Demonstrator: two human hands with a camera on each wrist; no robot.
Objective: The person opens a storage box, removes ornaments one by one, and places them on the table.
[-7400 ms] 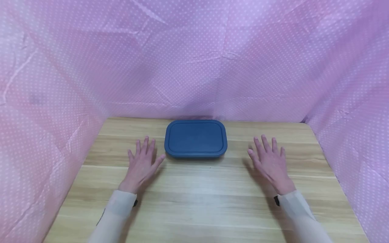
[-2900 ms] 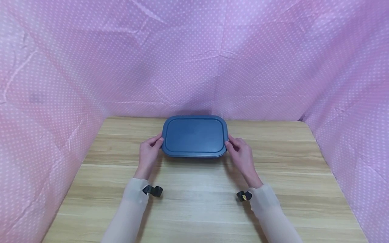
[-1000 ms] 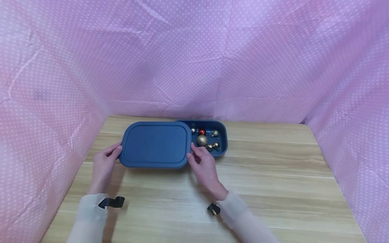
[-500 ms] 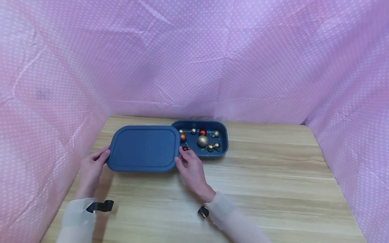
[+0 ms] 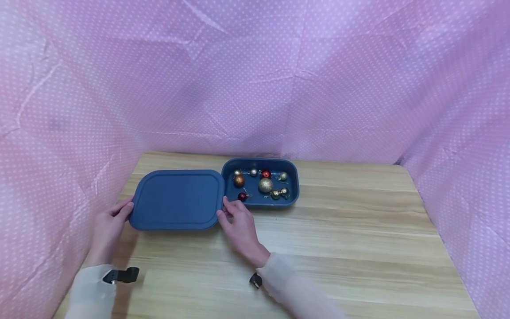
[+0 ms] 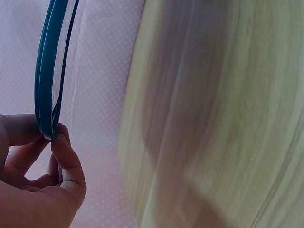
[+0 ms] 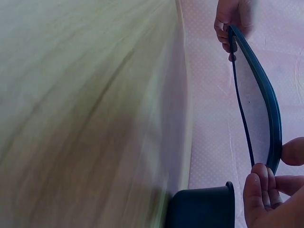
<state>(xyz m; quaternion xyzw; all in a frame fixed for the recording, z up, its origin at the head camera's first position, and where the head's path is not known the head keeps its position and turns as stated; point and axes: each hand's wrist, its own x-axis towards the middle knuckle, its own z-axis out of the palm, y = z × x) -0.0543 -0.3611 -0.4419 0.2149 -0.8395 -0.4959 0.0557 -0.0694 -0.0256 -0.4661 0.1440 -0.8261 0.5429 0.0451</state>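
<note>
Both hands hold a dark blue rectangular lid (image 5: 178, 199) with rounded corners, level above the table at the left. My left hand (image 5: 108, 228) pinches its left edge between thumb and fingers. At the opposite edge my right hand (image 5: 241, 228) pinches the rim the same way. From below, in the right wrist view, the lid (image 7: 273, 109) shows a pale underside. Just right of the lid stands the matching blue box (image 5: 295, 177), uncovered. Inside lie several small bauble ornaments: a glittery gold ball (image 5: 265, 185), an orange ball (image 5: 238, 181), a red ball (image 5: 265, 174) and a dark red one (image 5: 241, 196).
The box stands near the back edge of a wooden table (image 5: 350, 230). Pink dotted cloth (image 5: 255, 79) hangs behind the table and along both sides. A black camera strap (image 5: 121, 275) sits on the left wrist, another black device (image 5: 256, 280) on the right.
At first both hands lay apart from the covered box. They gripped the lid, lifted it off and carried it left and toward the front, uncovering the ornaments. The box stayed in place.
</note>
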